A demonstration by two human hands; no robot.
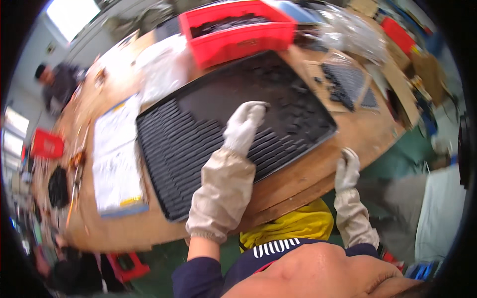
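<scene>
A black rectangular tray (194, 102) lies tilted on the wooden table in front of me. Rows of narrow black strips (174, 149) fill its left and near part, and loose black pieces (293, 107) are scattered over its right side. Over the middle of the tray is my left hand (244, 126) in a white glove, its fingers closed; a small black piece (267, 106) shows at the fingertips. My right hand (348, 169), also gloved, is off the table's near right edge. Its fingers are loosely bent, with a little space to the thumb and nothing visible between them.
Behind the tray stands a red bin (238, 37) with dark pieces inside. Papers (117, 154) lie to the left, next to a clear plastic bag (161, 67). A bag of small grey parts (348, 79) sits on the right. Another person (62, 84) is at the far left.
</scene>
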